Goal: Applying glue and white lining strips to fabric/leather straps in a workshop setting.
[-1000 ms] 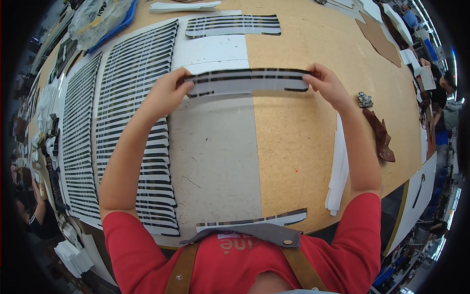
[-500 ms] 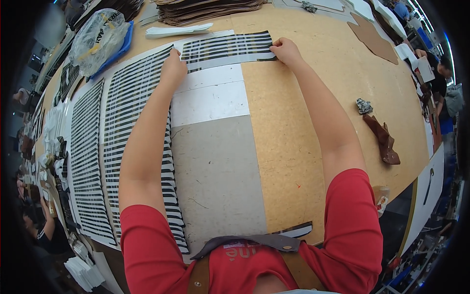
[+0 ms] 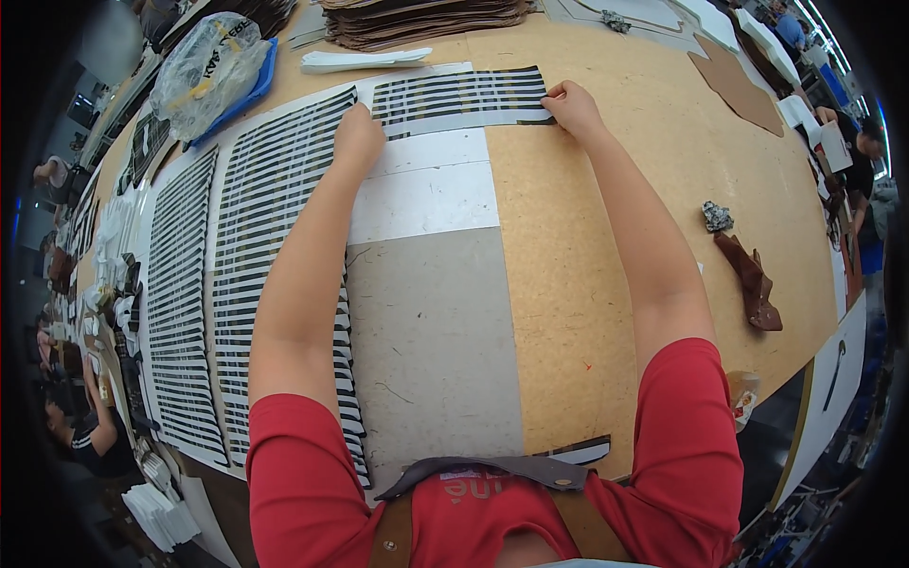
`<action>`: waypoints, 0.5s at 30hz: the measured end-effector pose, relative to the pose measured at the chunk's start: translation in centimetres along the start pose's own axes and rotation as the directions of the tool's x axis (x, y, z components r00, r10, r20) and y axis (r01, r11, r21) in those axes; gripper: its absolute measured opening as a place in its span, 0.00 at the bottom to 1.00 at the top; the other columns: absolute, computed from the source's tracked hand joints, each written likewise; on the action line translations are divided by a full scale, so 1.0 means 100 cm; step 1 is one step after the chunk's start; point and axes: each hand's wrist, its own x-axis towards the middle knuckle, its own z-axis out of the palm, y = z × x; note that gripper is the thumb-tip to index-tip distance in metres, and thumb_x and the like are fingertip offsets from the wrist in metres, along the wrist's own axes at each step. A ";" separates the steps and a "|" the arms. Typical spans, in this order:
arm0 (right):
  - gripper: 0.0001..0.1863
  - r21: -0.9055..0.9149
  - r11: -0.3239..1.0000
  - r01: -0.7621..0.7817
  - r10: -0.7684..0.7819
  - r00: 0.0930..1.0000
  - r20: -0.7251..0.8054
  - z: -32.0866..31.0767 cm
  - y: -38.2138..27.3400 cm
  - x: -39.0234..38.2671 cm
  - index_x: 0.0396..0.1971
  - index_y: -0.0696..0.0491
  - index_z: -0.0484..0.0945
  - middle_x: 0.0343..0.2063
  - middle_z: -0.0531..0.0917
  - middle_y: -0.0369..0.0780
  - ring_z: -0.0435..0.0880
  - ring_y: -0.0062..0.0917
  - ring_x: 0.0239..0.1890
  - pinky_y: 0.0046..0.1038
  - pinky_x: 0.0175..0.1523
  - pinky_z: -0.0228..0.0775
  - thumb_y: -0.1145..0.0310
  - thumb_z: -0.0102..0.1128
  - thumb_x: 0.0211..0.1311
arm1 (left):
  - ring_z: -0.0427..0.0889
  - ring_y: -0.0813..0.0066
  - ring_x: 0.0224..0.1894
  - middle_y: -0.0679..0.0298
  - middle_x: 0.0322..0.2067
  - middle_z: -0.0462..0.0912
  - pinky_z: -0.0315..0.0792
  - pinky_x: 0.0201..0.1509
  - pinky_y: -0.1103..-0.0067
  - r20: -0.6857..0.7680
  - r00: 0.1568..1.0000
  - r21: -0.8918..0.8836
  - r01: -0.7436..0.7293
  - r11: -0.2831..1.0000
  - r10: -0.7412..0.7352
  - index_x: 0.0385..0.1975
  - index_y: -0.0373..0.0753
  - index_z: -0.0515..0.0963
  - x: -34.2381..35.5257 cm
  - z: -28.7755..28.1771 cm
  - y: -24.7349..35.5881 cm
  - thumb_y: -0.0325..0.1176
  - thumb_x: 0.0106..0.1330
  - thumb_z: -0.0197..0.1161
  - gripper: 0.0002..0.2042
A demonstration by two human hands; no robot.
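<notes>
My right hand [image 3: 576, 112] is closed in a pinch at the right end of a dark strip in the short striped block [image 3: 459, 95] at the far middle of the table. My left hand [image 3: 360, 142] is closed at the block's left end, its fingertips partly hidden, between the block and a long column [image 3: 275, 180] of black-and-white strips. The strips in the block lie in overlapping rows, side to side. Under my left forearm the long column continues toward me. A second striped column [image 3: 180, 312] lies further left.
White board [image 3: 426, 199] and a grey sheet [image 3: 436, 341] cover the table between my arms. A clear plastic bag [image 3: 210, 71] rests on a blue tray [image 3: 256, 95]. Brown sheets [image 3: 426, 21] are stacked at the back. Brown scrap [image 3: 753, 284] lies right. People work at both sides.
The whole view has shifted slightly, so the table appears a little further right and lower. Both hands stay at the two ends of the block, with only small finger movement.
</notes>
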 end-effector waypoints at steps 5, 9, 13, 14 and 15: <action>0.11 -0.026 0.999 0.020 -0.021 1.000 -0.016 0.001 0.000 0.003 0.33 0.56 0.77 0.32 0.82 0.44 0.81 0.32 0.37 0.29 0.43 0.72 0.67 0.61 0.50 | 0.78 0.49 0.43 0.45 0.39 0.78 0.73 0.46 0.66 0.038 0.999 0.017 -0.005 1.000 0.005 0.36 0.27 0.74 0.003 0.000 0.002 0.30 0.61 0.57 0.11; 0.12 -0.017 1.000 0.024 -0.025 1.000 -0.016 0.001 -0.001 0.004 0.33 0.56 0.77 0.32 0.82 0.44 0.81 0.32 0.37 0.30 0.43 0.72 0.66 0.61 0.51 | 0.78 0.49 0.42 0.46 0.39 0.77 0.73 0.46 0.65 0.013 1.000 0.012 -0.016 1.000 0.016 0.36 0.27 0.75 0.005 0.000 0.001 0.28 0.60 0.56 0.10; 0.12 0.101 0.993 -0.057 0.060 0.998 -0.030 -0.003 -0.002 -0.001 0.34 0.57 0.77 0.32 0.82 0.44 0.81 0.31 0.36 0.30 0.42 0.72 0.66 0.61 0.51 | 0.78 0.49 0.42 0.47 0.41 0.76 0.73 0.45 0.65 -0.031 0.999 0.101 -0.026 0.995 0.029 0.40 0.29 0.72 -0.004 -0.012 0.001 0.27 0.61 0.53 0.10; 0.12 0.094 0.995 0.037 -0.025 0.992 -0.120 -0.009 0.004 -0.007 0.34 0.57 0.77 0.31 0.82 0.44 0.81 0.30 0.35 0.29 0.41 0.72 0.65 0.60 0.52 | 0.79 0.49 0.41 0.48 0.42 0.74 0.75 0.43 0.66 -0.078 0.994 0.142 -0.070 0.987 0.081 0.40 0.29 0.70 -0.010 -0.016 0.003 0.25 0.60 0.53 0.10; 0.13 0.077 0.989 0.127 -0.109 0.972 -0.209 -0.018 0.011 -0.013 0.34 0.58 0.77 0.30 0.82 0.43 0.81 0.30 0.33 0.29 0.40 0.72 0.65 0.60 0.53 | 0.79 0.49 0.40 0.49 0.42 0.73 0.76 0.40 0.66 -0.109 0.985 0.167 -0.116 0.979 0.135 0.42 0.31 0.68 -0.018 -0.024 0.010 0.27 0.60 0.54 0.11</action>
